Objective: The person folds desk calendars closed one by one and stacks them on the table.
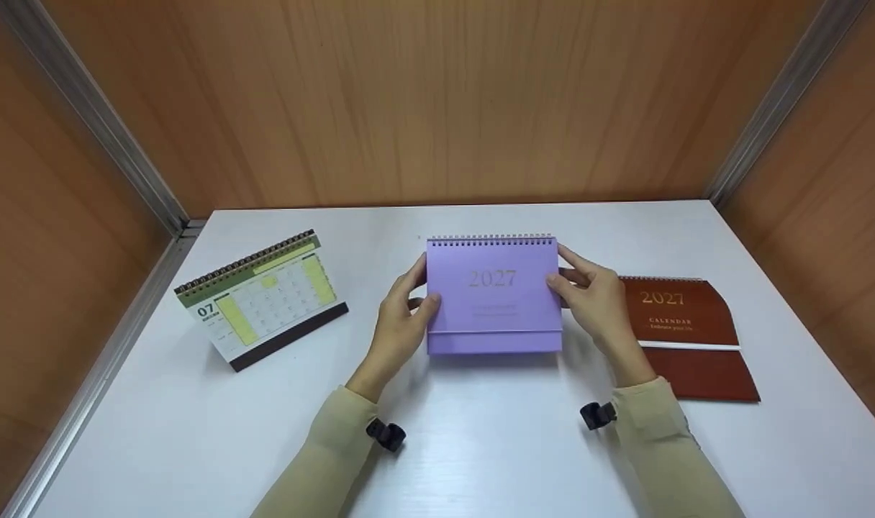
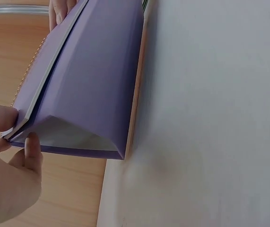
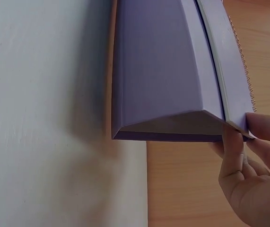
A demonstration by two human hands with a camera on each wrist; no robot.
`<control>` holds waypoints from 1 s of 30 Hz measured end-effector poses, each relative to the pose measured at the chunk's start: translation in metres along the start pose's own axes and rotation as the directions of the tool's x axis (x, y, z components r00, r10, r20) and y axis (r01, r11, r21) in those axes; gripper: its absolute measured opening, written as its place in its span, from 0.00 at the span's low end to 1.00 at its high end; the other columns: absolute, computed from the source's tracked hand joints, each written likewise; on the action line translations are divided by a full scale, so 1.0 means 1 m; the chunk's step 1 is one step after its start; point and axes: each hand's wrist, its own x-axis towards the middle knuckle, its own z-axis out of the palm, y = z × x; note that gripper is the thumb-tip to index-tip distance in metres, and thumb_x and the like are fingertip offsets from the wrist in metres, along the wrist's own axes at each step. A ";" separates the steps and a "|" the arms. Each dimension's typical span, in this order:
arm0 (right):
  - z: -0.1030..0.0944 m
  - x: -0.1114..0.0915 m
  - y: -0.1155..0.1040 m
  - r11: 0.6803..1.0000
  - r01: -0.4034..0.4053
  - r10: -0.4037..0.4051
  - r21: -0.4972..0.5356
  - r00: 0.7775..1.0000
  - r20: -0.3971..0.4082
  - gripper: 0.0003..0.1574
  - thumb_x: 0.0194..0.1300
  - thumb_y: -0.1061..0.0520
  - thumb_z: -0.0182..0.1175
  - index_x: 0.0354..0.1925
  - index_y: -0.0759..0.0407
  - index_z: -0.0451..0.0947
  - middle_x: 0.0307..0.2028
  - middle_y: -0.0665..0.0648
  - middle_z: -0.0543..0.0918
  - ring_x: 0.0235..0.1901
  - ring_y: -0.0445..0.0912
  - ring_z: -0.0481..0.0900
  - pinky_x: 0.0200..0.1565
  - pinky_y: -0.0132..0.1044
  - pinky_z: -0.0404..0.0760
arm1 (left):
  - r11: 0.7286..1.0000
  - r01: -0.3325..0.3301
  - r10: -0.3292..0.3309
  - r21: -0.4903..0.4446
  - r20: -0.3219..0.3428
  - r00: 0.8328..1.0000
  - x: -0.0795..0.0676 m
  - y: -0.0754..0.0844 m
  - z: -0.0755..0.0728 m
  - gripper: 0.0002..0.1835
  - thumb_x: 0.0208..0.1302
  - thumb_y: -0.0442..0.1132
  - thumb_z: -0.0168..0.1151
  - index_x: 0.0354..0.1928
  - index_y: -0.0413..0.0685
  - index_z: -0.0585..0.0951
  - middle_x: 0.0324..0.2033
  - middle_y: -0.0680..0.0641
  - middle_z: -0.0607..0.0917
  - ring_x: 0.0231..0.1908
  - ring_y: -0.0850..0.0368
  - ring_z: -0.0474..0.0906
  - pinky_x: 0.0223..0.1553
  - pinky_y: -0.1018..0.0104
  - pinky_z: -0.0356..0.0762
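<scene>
A purple desk calendar (image 1: 494, 302) marked 2027 faces me at the middle of the table, its spiral binding along the top. My left hand (image 1: 400, 316) grips its left edge, thumb on the front and fingers behind. On the right edge, my right hand (image 1: 596, 306) holds it the same way. Both wrist views show the tent-shaped base of the calendar (image 2: 94, 71) with its hollow side, and fingers (image 3: 234, 151) pinching the page block and back panel near the binding. Whether the base fully touches the table cannot be told.
At the left stands a green-and-white desk calendar (image 1: 268, 298) showing 07, turned at an angle. A brown 2027 calendar (image 1: 686, 313) is at the right, partly behind my right forearm. Wooden panels (image 1: 437, 101) enclose the white table (image 1: 473, 460) at the back and sides.
</scene>
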 end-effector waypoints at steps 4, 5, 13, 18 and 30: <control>0.001 0.000 -0.001 1.000 0.001 -0.001 -0.011 1.000 -0.001 0.33 0.67 0.64 0.60 0.68 0.60 0.67 0.54 0.73 0.79 0.48 0.58 0.83 0.41 0.40 0.85 | 1.000 -0.010 0.010 -0.013 0.007 1.000 0.003 -0.010 0.000 0.34 0.70 0.31 0.56 0.75 0.54 0.60 0.63 0.47 0.72 0.65 0.53 0.67 0.62 0.51 0.70; 0.001 0.000 0.000 1.000 0.000 0.000 -0.013 1.000 0.000 0.33 0.67 0.64 0.60 0.68 0.60 0.67 0.54 0.73 0.79 0.48 0.58 0.83 0.41 0.40 0.85 | 1.000 -0.009 0.009 -0.017 0.014 1.000 0.003 -0.011 -0.001 0.34 0.70 0.32 0.56 0.75 0.55 0.60 0.63 0.47 0.72 0.65 0.53 0.67 0.63 0.51 0.69; 0.001 0.012 0.026 0.999 -0.033 0.033 0.005 0.999 0.012 0.33 0.67 0.60 0.62 0.69 0.52 0.67 0.55 0.69 0.80 0.48 0.55 0.84 0.41 0.36 0.85 | 0.999 0.030 -0.026 -0.042 0.085 0.996 0.001 -0.008 -0.005 0.33 0.73 0.37 0.54 0.76 0.60 0.56 0.67 0.51 0.68 0.67 0.51 0.65 0.67 0.54 0.65; 0.003 0.020 0.041 1.000 -0.020 0.020 -0.003 1.000 0.011 0.33 0.67 0.57 0.62 0.69 0.50 0.68 0.55 0.67 0.80 0.49 0.53 0.84 0.41 0.33 0.84 | 0.998 0.058 -0.055 -0.029 0.106 0.993 0.000 -0.008 -0.007 0.34 0.73 0.38 0.54 0.76 0.60 0.55 0.69 0.52 0.66 0.68 0.52 0.64 0.67 0.53 0.64; 0.004 0.022 0.046 0.993 0.038 -0.034 -0.110 0.999 0.036 0.35 0.67 0.61 0.61 0.70 0.49 0.67 0.54 0.64 0.82 0.45 0.53 0.85 0.42 0.30 0.83 | 0.994 0.102 -0.095 -0.046 0.125 0.988 0.001 -0.013 -0.008 0.35 0.72 0.37 0.54 0.76 0.60 0.54 0.71 0.58 0.63 0.68 0.59 0.62 0.68 0.56 0.63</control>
